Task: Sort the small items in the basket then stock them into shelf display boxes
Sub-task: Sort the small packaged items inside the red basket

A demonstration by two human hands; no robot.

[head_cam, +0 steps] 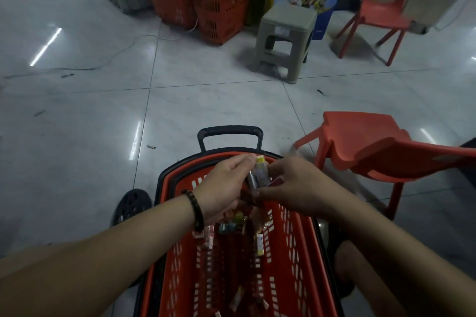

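A red wheeled shopping basket (293, 260) with a black rim and handle stands on the floor right in front of me. Several small wrapped items (233, 222) lie scattered in its bottom. Both hands meet over the basket's far end. My left hand (224, 185) grips a small stack of packets (258, 174), the top one with a yellow end. My right hand (291, 186) pinches the same stack from the right side. A dark beaded bracelet sits on my left wrist.
A red plastic chair (373, 147) stands close on the right of the basket. Farther off are a grey stool (286, 31), another red chair (383, 5), and two red baskets full of bottles (216, 5). A cable runs across the tiled floor at left.
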